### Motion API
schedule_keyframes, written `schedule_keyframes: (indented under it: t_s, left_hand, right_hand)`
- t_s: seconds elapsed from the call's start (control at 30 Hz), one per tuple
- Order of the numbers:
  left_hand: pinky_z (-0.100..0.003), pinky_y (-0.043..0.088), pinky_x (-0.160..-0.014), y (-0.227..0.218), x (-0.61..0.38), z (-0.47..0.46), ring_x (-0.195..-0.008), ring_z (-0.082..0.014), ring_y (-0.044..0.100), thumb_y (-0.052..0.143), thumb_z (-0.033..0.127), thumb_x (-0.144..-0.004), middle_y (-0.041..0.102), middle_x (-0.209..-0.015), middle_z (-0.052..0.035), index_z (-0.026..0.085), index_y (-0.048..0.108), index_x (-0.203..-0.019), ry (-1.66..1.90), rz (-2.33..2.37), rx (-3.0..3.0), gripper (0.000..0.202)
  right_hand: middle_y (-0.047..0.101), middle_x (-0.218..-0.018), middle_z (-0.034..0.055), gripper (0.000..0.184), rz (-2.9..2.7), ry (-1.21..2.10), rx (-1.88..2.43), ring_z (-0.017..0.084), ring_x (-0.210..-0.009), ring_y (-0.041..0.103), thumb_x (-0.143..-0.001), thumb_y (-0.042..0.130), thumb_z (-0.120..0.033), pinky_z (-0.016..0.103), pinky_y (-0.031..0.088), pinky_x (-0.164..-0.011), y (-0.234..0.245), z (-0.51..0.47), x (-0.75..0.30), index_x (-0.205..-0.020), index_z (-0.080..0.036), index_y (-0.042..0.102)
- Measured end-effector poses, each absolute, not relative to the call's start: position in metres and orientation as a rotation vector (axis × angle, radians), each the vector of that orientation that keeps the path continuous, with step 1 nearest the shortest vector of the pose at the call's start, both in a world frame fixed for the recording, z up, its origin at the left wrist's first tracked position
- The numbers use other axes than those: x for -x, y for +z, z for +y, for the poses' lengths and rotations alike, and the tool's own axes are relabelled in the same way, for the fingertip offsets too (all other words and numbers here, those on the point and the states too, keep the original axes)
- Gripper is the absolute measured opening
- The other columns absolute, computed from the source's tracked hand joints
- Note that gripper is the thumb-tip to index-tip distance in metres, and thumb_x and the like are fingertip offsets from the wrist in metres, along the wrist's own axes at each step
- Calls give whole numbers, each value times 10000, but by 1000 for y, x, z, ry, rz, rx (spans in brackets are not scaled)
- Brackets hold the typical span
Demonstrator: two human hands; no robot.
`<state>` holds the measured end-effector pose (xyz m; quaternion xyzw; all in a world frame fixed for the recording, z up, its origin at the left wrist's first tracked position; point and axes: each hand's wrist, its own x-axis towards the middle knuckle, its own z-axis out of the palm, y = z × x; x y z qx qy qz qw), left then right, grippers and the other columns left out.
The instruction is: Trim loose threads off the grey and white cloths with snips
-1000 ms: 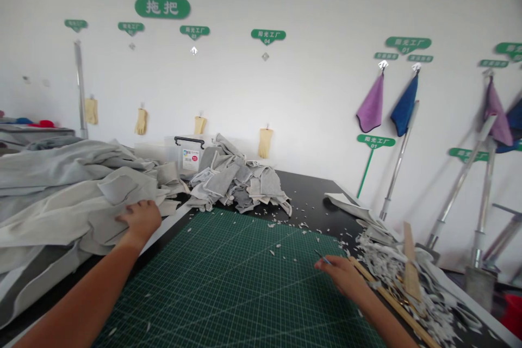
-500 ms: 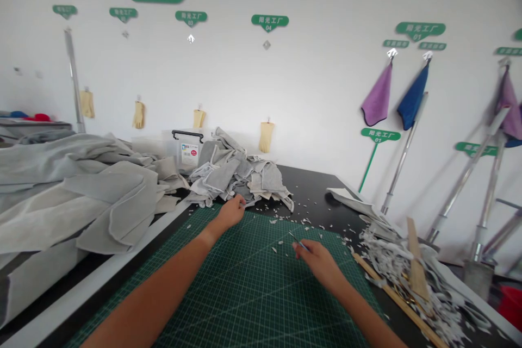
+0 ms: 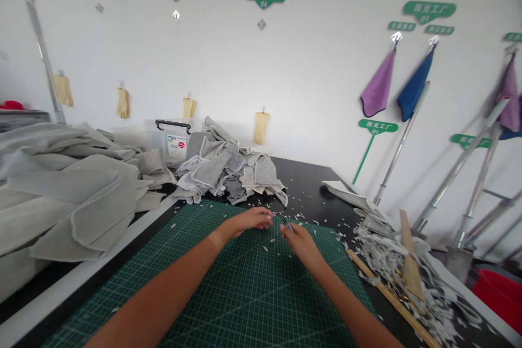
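Observation:
Both my hands meet over the far part of a green cutting mat (image 3: 228,293). My right hand (image 3: 299,242) is closed around a thin blue-tipped tool (image 3: 284,221) that sticks up toward the left. My left hand (image 3: 253,219) lies just beside that tool's tip, fingers curled and close together; whether they pinch anything is too small to see. Small pale fabric scraps (image 3: 299,212) are scattered over the mat's far edge. A heap of cut grey fabric pieces (image 3: 228,171) lies right behind the hands.
Large folded grey sheets (image 3: 69,196) are stacked at left. A clear storage box (image 3: 173,138) stands behind the heap. At right, a wooden ruler (image 3: 387,296) and a pile of white trimmings (image 3: 403,266) cover the black table (image 3: 314,182). Mop poles and cloths lean on the wall.
My left hand left the grey stack, reached the fabric heap, then drew back beside my right hand. My right hand moved left and forward with the tool. The view has tilted down.

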<state>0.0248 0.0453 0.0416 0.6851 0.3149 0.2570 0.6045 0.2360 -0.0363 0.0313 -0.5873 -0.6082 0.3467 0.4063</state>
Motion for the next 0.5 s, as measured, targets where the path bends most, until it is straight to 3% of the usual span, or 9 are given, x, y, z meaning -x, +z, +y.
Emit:
schedule_keyframes:
  t_s: [0.13, 0.5]
  left_hand:
    - [-354, 472, -920, 37, -26, 49, -963, -195, 655, 686, 471, -816, 695, -1090, -114, 166, 620, -1206, 604, 667, -1485, 500]
    - [-307, 448, -872, 34, -7, 57, -884, -154, 621, 706, 353, -836, 670, -1010, -88, 144, 691, -1113, 597, 486, -1354, 348]
  right_hand:
    - [315, -457, -96, 347, -1259, 1059, 1431, 73, -381, 272, -855, 569, -512, 212, 183, -400, 32, 6, -231, -711, -202, 513]
    - [287, -404, -140, 239, -1028, 1181, 1326, 44, -319, 216, -744, 680, -359, 163, 129, -330, 52, 98, -227, -790, -213, 497]
